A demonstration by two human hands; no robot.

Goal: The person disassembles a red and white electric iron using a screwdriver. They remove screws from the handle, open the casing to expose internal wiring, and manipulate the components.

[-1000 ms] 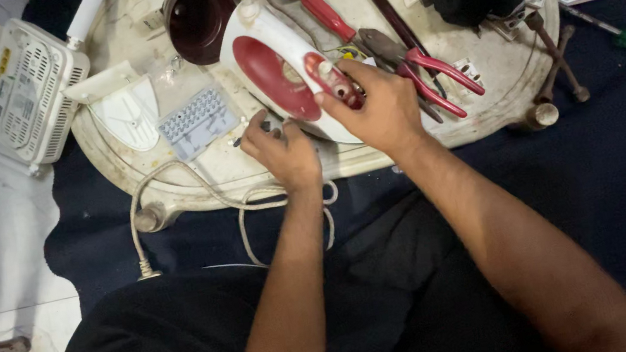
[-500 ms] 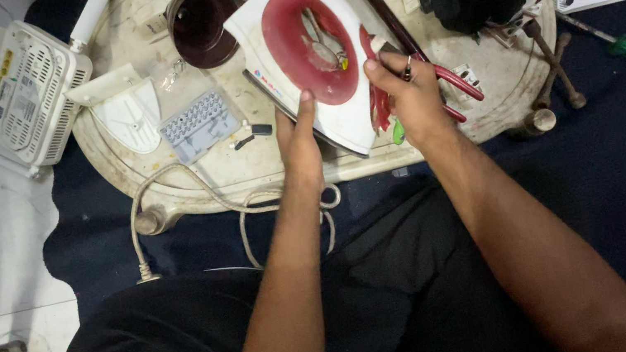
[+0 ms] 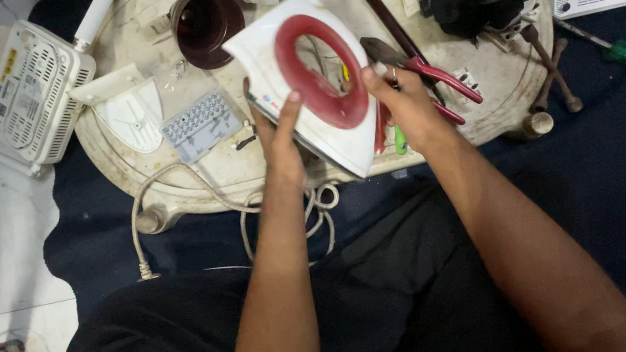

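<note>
Head camera, looking down, shows a white clothes iron (image 3: 312,92) held over the near edge of a round, cream-coloured table (image 3: 477,104), just above the middle of the frame. Its long axis runs on a diagonal: the pointed nose aims toward the upper left, near a dark maroon cup (image 3: 205,24), and the broad heel points toward the lower right, overhanging the rim. The body is glossy white plastic with a thick red ring-shaped handle framing an oval opening; a darker edge shows along its lower left side.

The left hand (image 3: 281,146) grips that lower left side, fingers curled under and thumb pressed on the white top. The right hand (image 3: 406,102) closes on the right side by the red ring, fingers bent around the edge.

A pair of red-handled pliers (image 3: 431,78) lies just right of the iron, touching the right hand's fingers. A small grey perforated plate (image 3: 200,123) sits to the left, and a white cord (image 3: 166,199) loops below the rim.
</note>
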